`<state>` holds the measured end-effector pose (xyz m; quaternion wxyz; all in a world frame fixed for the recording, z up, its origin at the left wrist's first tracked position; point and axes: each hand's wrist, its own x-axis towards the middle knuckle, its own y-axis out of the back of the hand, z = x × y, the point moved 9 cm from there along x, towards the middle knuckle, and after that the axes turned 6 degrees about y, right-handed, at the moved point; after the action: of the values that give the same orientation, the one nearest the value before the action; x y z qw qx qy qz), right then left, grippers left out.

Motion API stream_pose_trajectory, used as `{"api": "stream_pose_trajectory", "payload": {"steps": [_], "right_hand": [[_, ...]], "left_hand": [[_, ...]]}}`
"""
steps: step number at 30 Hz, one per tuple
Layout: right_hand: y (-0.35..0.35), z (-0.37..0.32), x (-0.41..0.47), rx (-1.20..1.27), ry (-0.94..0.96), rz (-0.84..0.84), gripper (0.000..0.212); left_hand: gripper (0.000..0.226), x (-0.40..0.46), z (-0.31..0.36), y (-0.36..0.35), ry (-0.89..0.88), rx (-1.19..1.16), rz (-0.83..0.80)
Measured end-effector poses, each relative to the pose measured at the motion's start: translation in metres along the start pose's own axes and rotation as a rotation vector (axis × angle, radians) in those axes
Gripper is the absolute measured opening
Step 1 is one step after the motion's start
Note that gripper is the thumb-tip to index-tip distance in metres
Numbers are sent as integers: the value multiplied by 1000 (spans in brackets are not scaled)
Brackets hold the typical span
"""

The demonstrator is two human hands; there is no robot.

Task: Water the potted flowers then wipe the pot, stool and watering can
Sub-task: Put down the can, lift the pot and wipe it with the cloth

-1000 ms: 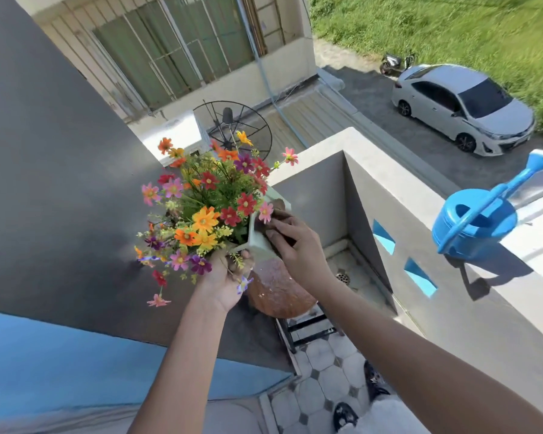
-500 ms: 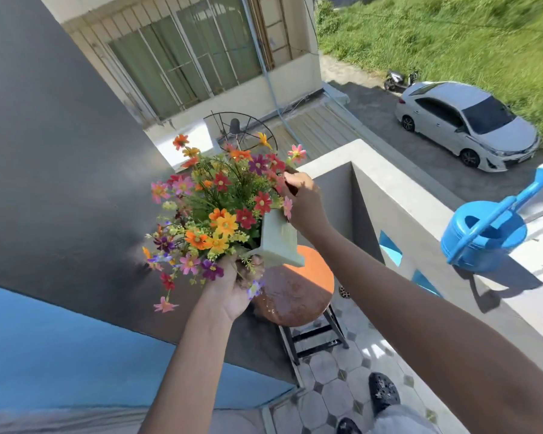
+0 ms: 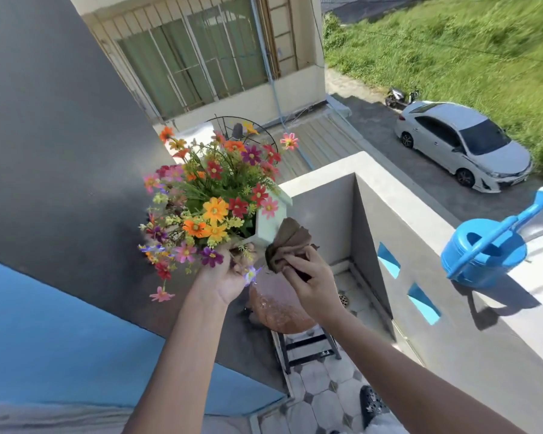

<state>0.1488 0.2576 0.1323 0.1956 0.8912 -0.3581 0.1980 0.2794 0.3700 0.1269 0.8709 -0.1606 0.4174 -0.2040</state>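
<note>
Left hand (image 3: 224,278) grips the flower pot (image 3: 268,222) above the stool (image 3: 278,308); right hand (image 3: 311,285) clutches a brown cloth (image 3: 287,244) against the pot's side.

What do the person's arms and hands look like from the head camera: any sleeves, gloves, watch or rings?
Both forearms are bare up to the frame edge; no sleeves show. The left hand and right hand have no gloves. No watch, bracelet or ring is visible on either.

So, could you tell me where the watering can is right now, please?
The blue watering can stands at the right of the head view on the balcony wall's top ledge, apart from both hands and the flower pot.
</note>
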Motion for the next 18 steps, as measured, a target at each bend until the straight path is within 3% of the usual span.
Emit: {"api": "stream_pose_trajectory", "payload": {"steps": [5, 8, 11, 14, 18], "right_hand": [[4, 3, 5, 258, -232, 167, 15], [16, -22, 30, 318, -235, 239, 14], [23, -62, 61, 202, -80, 158, 15], [26, -66, 68, 34, 12, 142, 19], [36, -29, 44, -67, -76, 158, 22]], "left_hand": [[28, -12, 3, -19, -8, -69, -52], [23, -15, 2, -18, -9, -62, -41], [27, -15, -6, -17, 3, 11, -6], [32, -23, -10, -31, 14, -31, -71], [31, -18, -13, -24, 3, -17, -76]]}}
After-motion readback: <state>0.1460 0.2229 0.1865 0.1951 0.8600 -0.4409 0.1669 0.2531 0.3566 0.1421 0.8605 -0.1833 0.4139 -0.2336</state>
